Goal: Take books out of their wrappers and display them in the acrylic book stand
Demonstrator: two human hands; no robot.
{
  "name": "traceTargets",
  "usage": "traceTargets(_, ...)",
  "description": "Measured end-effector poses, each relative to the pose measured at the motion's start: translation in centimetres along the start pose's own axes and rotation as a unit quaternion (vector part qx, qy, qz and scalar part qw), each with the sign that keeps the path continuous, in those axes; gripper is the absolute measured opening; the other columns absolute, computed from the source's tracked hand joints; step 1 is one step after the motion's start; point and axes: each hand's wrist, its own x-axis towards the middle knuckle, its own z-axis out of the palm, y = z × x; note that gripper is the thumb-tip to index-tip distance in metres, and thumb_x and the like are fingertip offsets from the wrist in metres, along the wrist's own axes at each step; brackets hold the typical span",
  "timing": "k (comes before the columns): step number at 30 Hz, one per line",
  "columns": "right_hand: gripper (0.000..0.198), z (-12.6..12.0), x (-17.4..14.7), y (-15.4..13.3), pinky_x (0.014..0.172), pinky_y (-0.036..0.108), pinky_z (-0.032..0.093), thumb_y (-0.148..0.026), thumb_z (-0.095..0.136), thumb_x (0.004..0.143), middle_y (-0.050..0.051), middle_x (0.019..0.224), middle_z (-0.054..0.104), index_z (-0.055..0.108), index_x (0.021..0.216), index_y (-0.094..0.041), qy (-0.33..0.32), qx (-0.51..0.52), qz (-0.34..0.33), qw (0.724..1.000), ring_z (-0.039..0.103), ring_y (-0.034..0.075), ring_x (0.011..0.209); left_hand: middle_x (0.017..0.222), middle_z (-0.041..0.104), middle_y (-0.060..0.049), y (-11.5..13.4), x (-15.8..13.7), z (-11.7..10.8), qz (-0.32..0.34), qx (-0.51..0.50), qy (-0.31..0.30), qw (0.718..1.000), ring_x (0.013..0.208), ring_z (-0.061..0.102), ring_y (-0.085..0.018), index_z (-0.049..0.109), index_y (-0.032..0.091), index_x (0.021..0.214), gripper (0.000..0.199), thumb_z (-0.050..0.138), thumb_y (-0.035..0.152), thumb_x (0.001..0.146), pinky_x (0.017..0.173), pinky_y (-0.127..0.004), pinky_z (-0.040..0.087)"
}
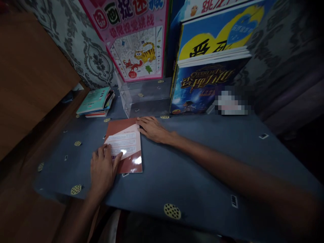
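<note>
A thin book [129, 164] with a glossy reddish-brown cover and a pale slanted panel of printed text lies closed and flat on the patterned grey-blue tablecloth [197, 168]. My left hand [103, 167] rests over its lower left edge, thumb spread across the cover and fingers along the side. At the upper right corner, my right hand [153, 130] lies with its fingers stretched over the book's edge. Neither hand lifts the book off the table. Light glares on the lower right of the cover.
Behind the book stands a clear plastic rack [145, 104]. A pink picture book [136, 50] and a dark blue book [199, 84] stand at the back, with a yellow-and-blue book [197, 40] behind. Several books with a green one [93, 99] on top lie back left.
</note>
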Motion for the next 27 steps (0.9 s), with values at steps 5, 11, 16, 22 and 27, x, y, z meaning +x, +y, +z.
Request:
traceTargets(5, 0.039, -0.1, 0.1, 0.3, 0.112, 0.048, 0.038, -0.027, 0.046, 0.105, 0.016, 0.15, 0.056, 0.056, 0.14, -0.013, 0.001, 0.001, 0.001, 1.0, 0.05, 0.03, 0.138, 0.13, 0.061, -0.026, 0.1, 0.4, -0.6, -0.005, 0.002, -0.04, 0.999, 0.109, 0.059, -0.039, 0.06, 0.009, 0.128, 0.053, 0.037, 0.05, 0.102, 0.085, -0.056, 0.051)
traceTargets(11, 0.037, 0.5, 0.0, 0.5, 0.112, 0.049, 0.036, -0.026, 0.046, 0.104, 0.016, 0.15, 0.055, 0.057, 0.138, -0.014, 0.015, 0.004, -0.004, 1.0, 0.049, 0.031, 0.137, 0.141, 0.057, -0.019, 0.3, -0.3, -1.3, 0.162, -0.089, -0.048, 0.982, 0.133, 0.05, -0.036, 0.056, 0.021, 0.136, 0.048, 0.053, 0.051, 0.098, 0.11, -0.058, 0.04)
traceTargets(16, 0.034, 0.9, 0.0, 0.8, 0.11, 0.05, 0.036, -0.028, 0.047, 0.103, 0.016, 0.146, 0.058, 0.06, 0.132, -0.014, 0.027, 0.008, -0.007, 1.0, 0.051, 0.032, 0.134, 0.141, 0.059, -0.013, 0.0, -1.3, -1.3, 0.275, -0.177, -0.092, 0.941, 0.131, 0.055, -0.032, 0.053, 0.026, 0.142, 0.051, 0.059, 0.047, 0.096, 0.114, -0.055, 0.04)
traceTargets(22, 0.033, 1.3, 0.0, 1.0, 0.111, 0.051, 0.035, -0.029, 0.047, 0.103, 0.014, 0.146, 0.057, 0.06, 0.13, -0.015, 0.038, 0.009, -0.017, 0.999, 0.048, 0.032, 0.135, 0.127, 0.071, -0.011, 0.1, -0.9, -1.3, 0.272, -0.164, -0.054, 0.947, 0.114, 0.067, -0.027, 0.064, 0.024, 0.129, 0.032, 0.056, 0.033, 0.1, 0.098, -0.045, 0.054)
traceTargets(27, 0.036, 1.0, 0.0, 0.8, 0.114, 0.052, 0.033, -0.028, 0.048, 0.103, 0.016, 0.149, 0.054, 0.059, 0.133, -0.012, 0.019, 0.022, 0.001, 1.0, 0.046, 0.033, 0.138, 0.124, 0.074, -0.009, 0.2, -0.7, -1.4, 0.284, -0.177, -0.026, 0.942, 0.113, 0.07, -0.025, 0.067, 0.023, 0.125, 0.028, 0.055, 0.03, 0.101, 0.099, -0.043, 0.055)
